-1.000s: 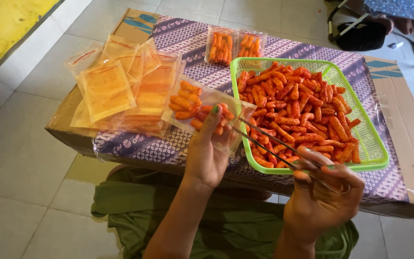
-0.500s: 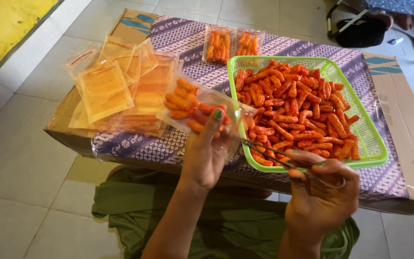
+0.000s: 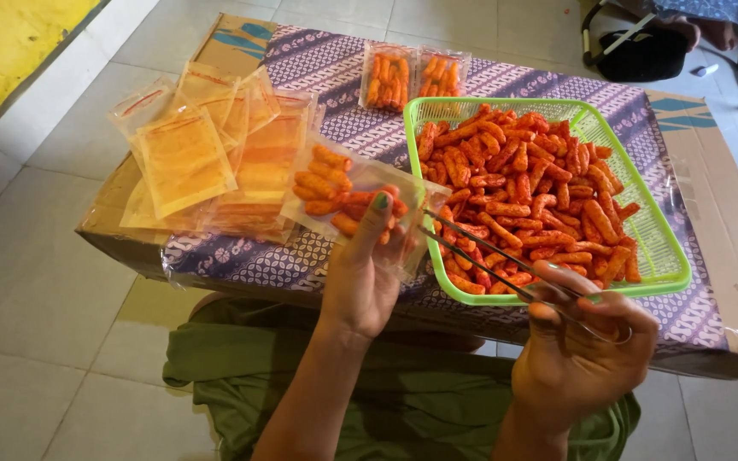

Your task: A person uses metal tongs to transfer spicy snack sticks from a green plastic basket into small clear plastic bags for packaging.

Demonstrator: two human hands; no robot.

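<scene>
Hands over the green basket (image 3: 668,256): left hand (image 3: 365,273) has its grip clamped on a clear bag (image 3: 360,201) of orange snacks, just left of the basket; right hand (image 3: 587,341) is closed around metal tongs (image 3: 489,256), tips apart over the basket's near-left snack sticks (image 3: 523,196).

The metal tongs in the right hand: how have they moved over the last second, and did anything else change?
The tongs, gripped by the right hand, dipped low and closed toward the clear bag half a second ago; now they are raised again, tips apart at the bag's mouth. The left hand kept hold of the bag. The green basket of orange snacks and the empty bags stayed put.
</scene>
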